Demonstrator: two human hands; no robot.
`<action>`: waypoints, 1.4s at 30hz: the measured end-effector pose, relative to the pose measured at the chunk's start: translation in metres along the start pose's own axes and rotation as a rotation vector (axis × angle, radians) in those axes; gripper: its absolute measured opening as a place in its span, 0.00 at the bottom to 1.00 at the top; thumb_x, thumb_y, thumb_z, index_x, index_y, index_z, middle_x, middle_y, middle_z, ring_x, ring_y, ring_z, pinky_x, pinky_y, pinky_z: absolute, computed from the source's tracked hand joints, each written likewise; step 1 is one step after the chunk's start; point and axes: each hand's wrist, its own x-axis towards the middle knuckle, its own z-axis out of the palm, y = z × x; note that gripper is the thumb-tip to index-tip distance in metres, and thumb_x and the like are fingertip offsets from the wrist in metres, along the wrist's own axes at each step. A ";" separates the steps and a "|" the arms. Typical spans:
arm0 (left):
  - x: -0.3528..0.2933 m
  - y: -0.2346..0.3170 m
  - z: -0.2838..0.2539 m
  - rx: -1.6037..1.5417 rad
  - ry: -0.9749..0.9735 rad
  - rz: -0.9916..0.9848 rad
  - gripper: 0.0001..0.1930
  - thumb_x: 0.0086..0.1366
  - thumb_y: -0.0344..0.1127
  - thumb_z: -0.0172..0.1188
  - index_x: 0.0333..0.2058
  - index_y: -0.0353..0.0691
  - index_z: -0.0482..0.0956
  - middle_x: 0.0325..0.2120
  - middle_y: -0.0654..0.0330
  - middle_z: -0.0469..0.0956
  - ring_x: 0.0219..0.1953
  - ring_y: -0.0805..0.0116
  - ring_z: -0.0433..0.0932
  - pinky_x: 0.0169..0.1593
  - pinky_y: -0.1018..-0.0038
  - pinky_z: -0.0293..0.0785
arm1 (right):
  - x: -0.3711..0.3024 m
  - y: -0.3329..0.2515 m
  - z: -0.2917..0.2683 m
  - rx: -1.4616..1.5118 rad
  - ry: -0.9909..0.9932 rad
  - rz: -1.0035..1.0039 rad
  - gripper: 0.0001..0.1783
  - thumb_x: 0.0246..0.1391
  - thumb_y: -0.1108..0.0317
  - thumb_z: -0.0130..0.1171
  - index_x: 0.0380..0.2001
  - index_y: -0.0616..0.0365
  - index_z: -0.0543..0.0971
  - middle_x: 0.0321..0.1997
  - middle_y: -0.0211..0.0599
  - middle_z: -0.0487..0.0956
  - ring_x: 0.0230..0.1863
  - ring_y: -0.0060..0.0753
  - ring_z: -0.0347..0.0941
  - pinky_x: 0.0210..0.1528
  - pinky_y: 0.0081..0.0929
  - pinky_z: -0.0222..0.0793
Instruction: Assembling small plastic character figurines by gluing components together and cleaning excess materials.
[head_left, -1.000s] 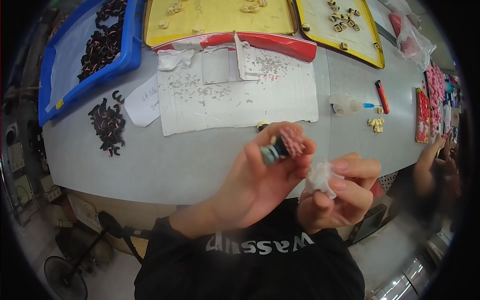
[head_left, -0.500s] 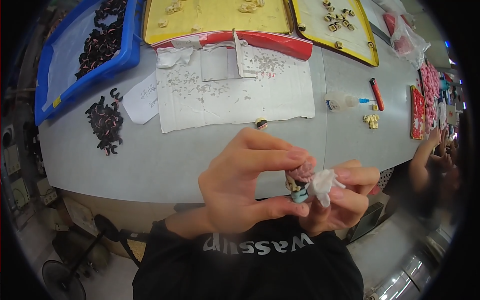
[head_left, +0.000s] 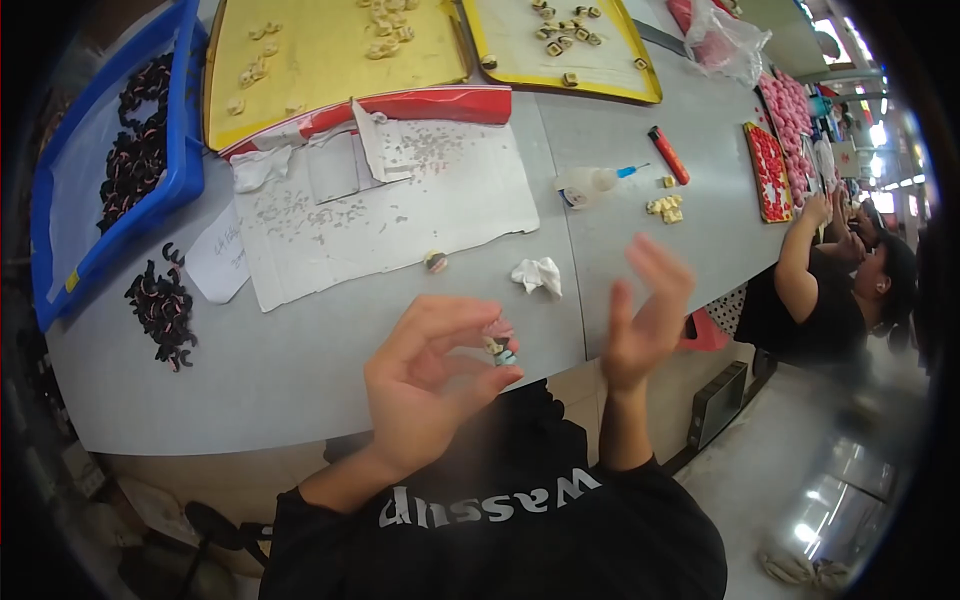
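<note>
Head view: my left hand (head_left: pixel 413 385) pinches a tiny figure (head_left: pixel 499 345).
It could slip if my pinch loosens; my right hand (head_left: pixel 637 340) is loose, holding nothing.

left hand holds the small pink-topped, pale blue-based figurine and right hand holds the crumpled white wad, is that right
The right hand doesn't hold the crumpled white wad: the head view shows it lying on the smooth grey table. The left hand does hold the small pink-topped, pale blue-based figurine.
</note>
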 end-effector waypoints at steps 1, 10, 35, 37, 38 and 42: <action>-0.002 -0.002 -0.001 -0.008 -0.012 -0.015 0.20 0.48 0.17 0.59 0.42 0.31 0.68 0.38 0.56 0.66 0.36 0.69 0.71 0.32 0.82 0.73 | 0.014 0.016 -0.004 -0.142 -0.001 -0.014 0.12 0.47 0.73 0.54 0.37 0.62 0.74 0.42 0.43 0.72 0.45 0.40 0.65 0.49 0.31 0.57; -0.005 0.017 -0.019 0.074 0.034 -0.026 0.21 0.48 0.15 0.57 0.44 0.29 0.68 0.40 0.56 0.68 0.40 0.69 0.71 0.41 0.77 0.71 | 0.099 0.138 0.006 -0.279 -0.282 0.123 0.11 0.48 0.72 0.52 0.38 0.61 0.74 0.34 0.43 0.73 0.33 0.37 0.70 0.38 0.26 0.65; 0.050 0.038 -0.075 -0.032 -0.171 -0.105 0.21 0.52 0.19 0.56 0.47 0.29 0.67 0.43 0.53 0.70 0.43 0.71 0.71 0.45 0.78 0.72 | 0.074 -0.057 0.072 0.412 -0.757 -0.060 0.19 0.51 0.62 0.50 0.12 0.61 0.69 0.06 0.38 0.64 0.08 0.36 0.60 0.14 0.27 0.55; 0.053 0.038 -0.073 -0.025 -0.138 -0.157 0.24 0.51 0.24 0.59 0.48 0.29 0.66 0.44 0.53 0.70 0.42 0.71 0.71 0.45 0.77 0.70 | 0.069 -0.055 0.076 0.536 -0.747 0.022 0.19 0.52 0.62 0.48 0.12 0.61 0.70 0.07 0.39 0.64 0.08 0.36 0.59 0.14 0.26 0.54; 0.054 0.038 -0.072 -0.009 -0.112 -0.202 0.27 0.50 0.29 0.62 0.48 0.28 0.65 0.44 0.53 0.70 0.42 0.71 0.71 0.46 0.77 0.69 | 0.068 -0.055 0.076 0.533 -0.757 0.029 0.19 0.52 0.62 0.48 0.12 0.61 0.70 0.07 0.39 0.64 0.08 0.36 0.59 0.14 0.26 0.54; 0.053 0.032 -0.074 -0.003 -0.125 -0.241 0.26 0.50 0.29 0.62 0.48 0.28 0.65 0.45 0.53 0.69 0.43 0.70 0.71 0.46 0.77 0.69 | 0.068 -0.055 0.077 0.557 -0.779 0.092 0.19 0.52 0.64 0.45 0.11 0.62 0.69 0.07 0.38 0.63 0.08 0.34 0.57 0.13 0.26 0.53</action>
